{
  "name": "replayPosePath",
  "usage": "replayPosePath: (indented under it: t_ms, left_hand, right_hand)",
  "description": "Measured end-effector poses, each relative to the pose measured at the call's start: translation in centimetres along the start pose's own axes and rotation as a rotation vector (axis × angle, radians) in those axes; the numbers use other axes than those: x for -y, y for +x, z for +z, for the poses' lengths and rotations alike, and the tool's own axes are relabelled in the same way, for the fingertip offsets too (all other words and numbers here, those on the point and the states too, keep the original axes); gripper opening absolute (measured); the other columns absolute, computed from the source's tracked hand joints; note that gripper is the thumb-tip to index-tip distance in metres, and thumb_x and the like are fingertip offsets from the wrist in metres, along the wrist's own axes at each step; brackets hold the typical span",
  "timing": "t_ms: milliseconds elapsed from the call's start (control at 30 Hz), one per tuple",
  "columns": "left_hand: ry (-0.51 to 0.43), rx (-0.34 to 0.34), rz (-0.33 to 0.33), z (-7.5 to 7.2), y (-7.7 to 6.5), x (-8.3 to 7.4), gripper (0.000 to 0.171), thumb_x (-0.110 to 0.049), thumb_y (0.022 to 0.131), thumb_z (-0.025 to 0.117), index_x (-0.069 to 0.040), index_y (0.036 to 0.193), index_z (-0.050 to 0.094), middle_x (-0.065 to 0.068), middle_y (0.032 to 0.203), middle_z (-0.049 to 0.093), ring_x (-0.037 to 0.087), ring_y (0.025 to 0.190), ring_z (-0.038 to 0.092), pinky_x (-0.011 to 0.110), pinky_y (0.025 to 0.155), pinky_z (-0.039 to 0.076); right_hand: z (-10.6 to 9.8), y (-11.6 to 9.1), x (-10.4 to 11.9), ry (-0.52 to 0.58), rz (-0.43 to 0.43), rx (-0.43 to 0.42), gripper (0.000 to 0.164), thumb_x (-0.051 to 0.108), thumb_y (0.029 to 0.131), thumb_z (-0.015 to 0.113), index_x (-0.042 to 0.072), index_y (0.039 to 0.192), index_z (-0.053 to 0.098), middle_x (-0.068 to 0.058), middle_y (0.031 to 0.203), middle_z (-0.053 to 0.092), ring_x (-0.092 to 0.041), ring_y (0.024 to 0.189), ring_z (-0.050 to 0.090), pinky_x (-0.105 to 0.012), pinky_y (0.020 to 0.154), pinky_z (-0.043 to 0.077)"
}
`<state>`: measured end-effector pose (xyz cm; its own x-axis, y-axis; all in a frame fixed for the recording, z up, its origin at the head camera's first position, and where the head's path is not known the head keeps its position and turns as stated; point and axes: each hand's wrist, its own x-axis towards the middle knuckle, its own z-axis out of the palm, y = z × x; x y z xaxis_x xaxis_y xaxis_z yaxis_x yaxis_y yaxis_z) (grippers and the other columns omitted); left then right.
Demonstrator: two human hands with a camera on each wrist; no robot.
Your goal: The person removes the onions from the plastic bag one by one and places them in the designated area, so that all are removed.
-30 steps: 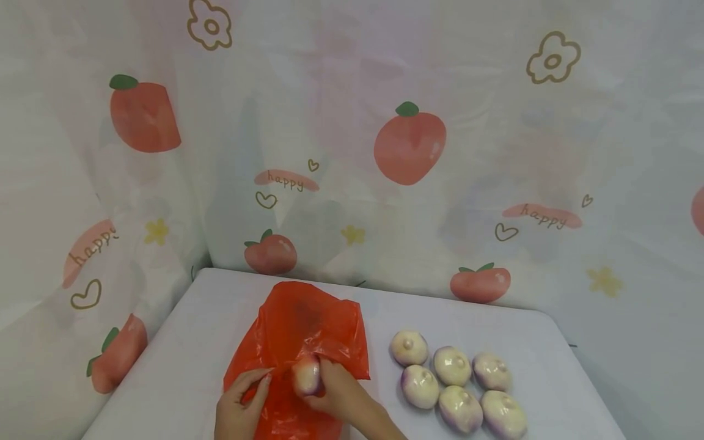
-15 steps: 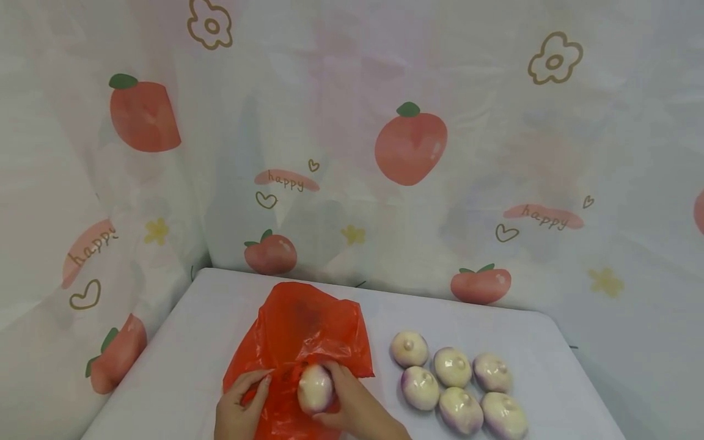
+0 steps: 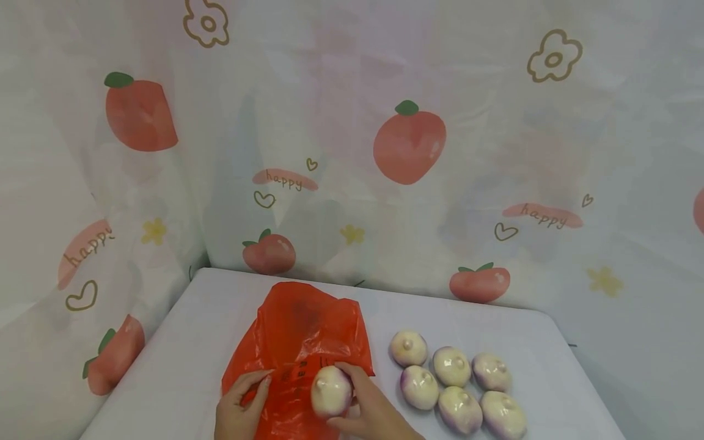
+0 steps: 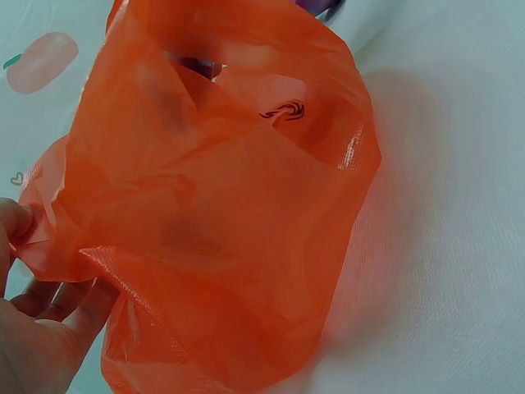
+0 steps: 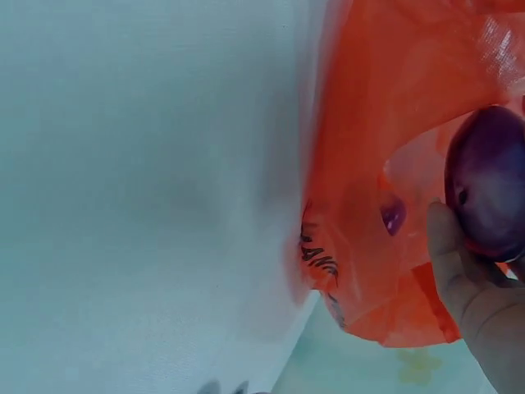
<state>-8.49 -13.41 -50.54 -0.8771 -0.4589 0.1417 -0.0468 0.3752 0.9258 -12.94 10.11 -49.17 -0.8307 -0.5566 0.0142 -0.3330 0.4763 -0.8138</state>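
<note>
My right hand (image 3: 376, 412) holds a glossy cream-and-purple turnip (image 3: 332, 391) between thumb and fingers, over the near part of a red plastic bag (image 3: 308, 315). Its dark purple side (image 5: 492, 176) faces the right wrist camera. At the bag's left edge, my left hand (image 3: 238, 408) pinches the thin plastic; the left wrist view has this hand (image 4: 49, 341) with its fingers at a fold of the bag (image 4: 221, 213). Through the bag's opening in the right wrist view, a small patch of another purple thing (image 5: 394, 215) shows. The rest of the bag's inside is hidden.
Several similar turnips (image 3: 459, 409) sit grouped on the white tabletop (image 3: 541, 348), to the right of the bag. A pale curtain (image 3: 341, 91) printed with fruit hangs behind the table and along its left side.
My right hand has drawn the turnip back out of the bag's opening, moving right and toward me, and turned its cream side up. My left hand keeps its pinch on the bag.
</note>
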Motion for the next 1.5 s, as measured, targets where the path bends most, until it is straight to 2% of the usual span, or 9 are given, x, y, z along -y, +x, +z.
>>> replayPosePath:
  t_ms: [233, 400, 567, 767, 867, 1133, 1333, 1400, 1500]
  left_hand:
    - [0.018, 0.014, -0.023, -0.1, 0.0, -0.2, 0.012, -0.009, 0.088, 0.067, -0.012, 0.098, 0.073, -0.002, 0.095, 0.066, 0.013, 0.088, 0.061, 0.015, 0.074, 0.049]
    - [0.024, 0.020, -0.029, -0.2, 0.0, -0.3, 0.012, -0.010, 0.088, 0.067, -0.012, 0.098, 0.073, -0.002, 0.096, 0.066, 0.013, 0.088, 0.061, 0.015, 0.073, 0.049]
    - [0.036, 0.022, -0.031, -0.2, 0.0, -0.5, 0.012, -0.010, 0.088, 0.067, -0.012, 0.099, 0.073, -0.002, 0.096, 0.066, 0.014, 0.089, 0.060, 0.015, 0.074, 0.049]
    - [0.047, 0.016, -0.039, -0.2, 0.2, -0.4, 0.013, -0.008, 0.089, 0.066, -0.012, 0.099, 0.073, -0.002, 0.095, 0.066, 0.015, 0.089, 0.061, 0.026, 0.079, 0.052]
    - [0.048, 0.012, -0.044, -0.2, 0.4, -0.1, 0.014, -0.008, 0.089, 0.065, -0.013, 0.099, 0.073, -0.002, 0.095, 0.066, 0.014, 0.089, 0.061, 0.025, 0.077, 0.053]
    - [0.033, -0.035, -0.006, -0.6, 0.7, -0.1, 0.013, -0.007, 0.088, 0.066, -0.010, 0.099, 0.073, 0.000, 0.093, 0.067, 0.015, 0.086, 0.062, 0.023, 0.074, 0.053]
    - [0.033, -0.038, -0.026, -1.1, 1.1, -0.3, 0.015, -0.010, 0.089, 0.065, -0.008, 0.103, 0.071, 0.003, 0.097, 0.068, 0.018, 0.088, 0.062, 0.030, 0.076, 0.054]
    - [0.033, -0.039, -0.026, -1.2, 1.3, -0.2, 0.015, -0.009, 0.089, 0.065, -0.007, 0.103, 0.071, 0.003, 0.097, 0.068, 0.017, 0.088, 0.062, 0.029, 0.076, 0.054]
    - [0.032, -0.047, -0.011, -1.2, 1.4, 0.0, 0.015, -0.008, 0.089, 0.066, -0.008, 0.103, 0.071, 0.002, 0.096, 0.068, 0.015, 0.087, 0.062, 0.024, 0.075, 0.053]
  right_hand:
    - [-0.3, -1.2, 0.3, 0.015, 0.009, -0.042, 0.078, 0.047, 0.078, 0.073, 0.029, 0.141, 0.031, 0.009, 0.121, 0.048, -0.007, 0.089, 0.052, -0.028, 0.076, 0.049]
    - [-0.7, -1.9, -0.3, 0.020, -0.046, -0.074, 0.079, 0.044, 0.078, 0.074, 0.025, 0.142, 0.031, 0.004, 0.124, 0.048, -0.008, 0.088, 0.054, -0.028, 0.075, 0.050]
    - [-1.7, -2.7, -0.8, 0.028, -0.020, -0.110, 0.081, 0.043, 0.078, 0.075, 0.022, 0.142, 0.031, 0.005, 0.124, 0.047, -0.009, 0.088, 0.054, -0.028, 0.073, 0.050]
    - [-2.8, -3.3, -2.2, -0.022, -0.183, -0.248, 0.080, 0.031, 0.075, 0.080, 0.009, 0.139, 0.037, 0.000, 0.125, 0.049, -0.007, 0.092, 0.055, -0.026, 0.070, 0.052]
    - [-3.2, -3.5, -2.8, -0.033, -0.225, -0.305, 0.081, 0.025, 0.072, 0.083, 0.007, 0.138, 0.038, 0.000, 0.125, 0.048, -0.007, 0.094, 0.054, -0.025, 0.069, 0.053]
    - [-3.6, -3.7, -3.2, -0.071, -0.216, -0.354, 0.082, 0.026, 0.072, 0.083, 0.007, 0.138, 0.039, 0.002, 0.127, 0.048, -0.007, 0.097, 0.053, -0.025, 0.073, 0.052]
    - [-4.2, -4.1, -3.0, -0.104, -0.092, -0.376, 0.084, 0.033, 0.072, 0.083, 0.016, 0.140, 0.037, 0.005, 0.128, 0.048, -0.007, 0.100, 0.053, -0.027, 0.078, 0.051]
    - [-4.4, -4.2, -3.0, -0.094, -0.049, -0.377, 0.085, 0.033, 0.071, 0.083, 0.015, 0.140, 0.037, 0.007, 0.125, 0.049, -0.007, 0.097, 0.053, -0.028, 0.077, 0.051]
    - [-4.6, -4.4, -3.2, -0.065, -0.046, -0.387, 0.086, 0.028, 0.069, 0.085, 0.009, 0.139, 0.039, 0.007, 0.119, 0.050, -0.007, 0.092, 0.053, -0.027, 0.075, 0.051]
